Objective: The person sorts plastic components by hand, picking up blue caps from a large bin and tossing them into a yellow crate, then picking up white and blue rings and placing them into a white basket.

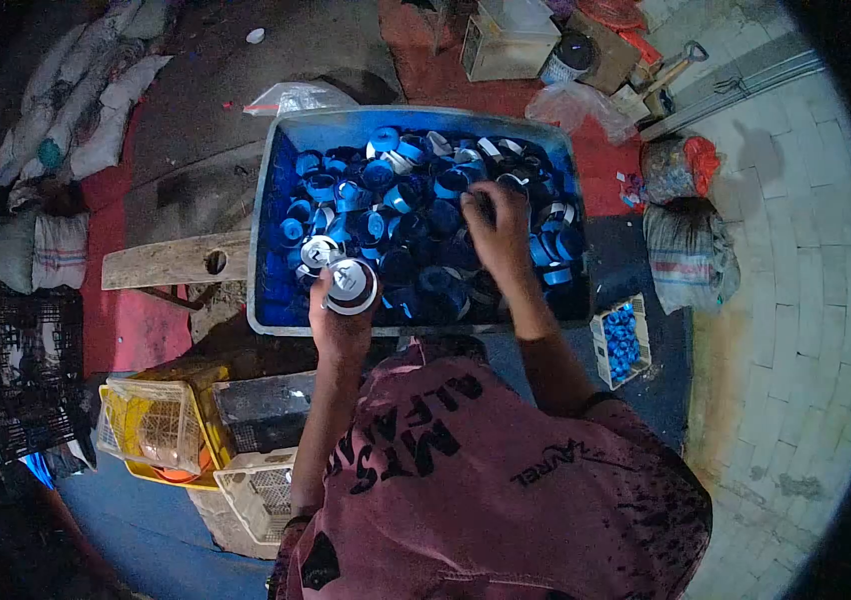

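My left hand [339,325] is closed around a round white-and-dark lid-like piece [351,283] with markings on its face, held at the near left of a big tub [258,230]. Right beyond it is a similar pale round piece [319,250]. Over the middle right of the tub is my right hand [502,232], fingers bent inward among the pieces; I cannot tell what is in them. Loose blue caps [351,195] fill the tub, mixed with white rings and darker pieces.
A small cream crate of blue bits [622,340] stands right of the tub. A wooden plank [176,262] juts out on the left. Yellow and cream crates [161,425] sit at lower left. Sacks [691,255] lean by the block wall on the right.
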`<state>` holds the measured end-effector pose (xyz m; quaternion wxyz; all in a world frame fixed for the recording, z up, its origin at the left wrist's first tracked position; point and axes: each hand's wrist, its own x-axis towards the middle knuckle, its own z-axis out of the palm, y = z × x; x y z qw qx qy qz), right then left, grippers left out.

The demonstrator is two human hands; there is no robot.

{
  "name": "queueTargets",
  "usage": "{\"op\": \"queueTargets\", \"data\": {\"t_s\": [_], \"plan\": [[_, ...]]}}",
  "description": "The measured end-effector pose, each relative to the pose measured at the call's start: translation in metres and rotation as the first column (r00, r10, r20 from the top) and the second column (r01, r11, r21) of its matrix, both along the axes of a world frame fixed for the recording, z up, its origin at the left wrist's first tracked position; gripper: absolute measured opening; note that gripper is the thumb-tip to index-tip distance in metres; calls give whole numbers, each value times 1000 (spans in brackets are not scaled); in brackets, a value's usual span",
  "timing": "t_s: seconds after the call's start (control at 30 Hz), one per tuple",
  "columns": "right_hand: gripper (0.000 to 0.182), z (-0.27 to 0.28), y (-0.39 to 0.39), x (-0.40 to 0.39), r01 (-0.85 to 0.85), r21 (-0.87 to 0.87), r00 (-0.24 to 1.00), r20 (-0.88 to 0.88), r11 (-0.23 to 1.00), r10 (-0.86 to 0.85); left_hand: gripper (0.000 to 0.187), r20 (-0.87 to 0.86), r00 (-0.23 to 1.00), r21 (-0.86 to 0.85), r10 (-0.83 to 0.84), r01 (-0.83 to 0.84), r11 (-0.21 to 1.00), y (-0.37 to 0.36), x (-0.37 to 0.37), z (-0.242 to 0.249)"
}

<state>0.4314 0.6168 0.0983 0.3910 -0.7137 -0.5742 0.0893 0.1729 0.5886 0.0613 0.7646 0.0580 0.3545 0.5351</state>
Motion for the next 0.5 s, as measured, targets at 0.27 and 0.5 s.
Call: {"op": "queueTargets", "data": {"t_s": [0.27,0.5], "plan": [[101,-44,13,-24,112,-689,993,58,716,-99,40,100,989,-26,105,-102,994,0,-3,7],[103,-75,43,-91,-156,-567,987,-60,809,148,31,-163,968,120,193,-175,977,-3,-23,15]]}}
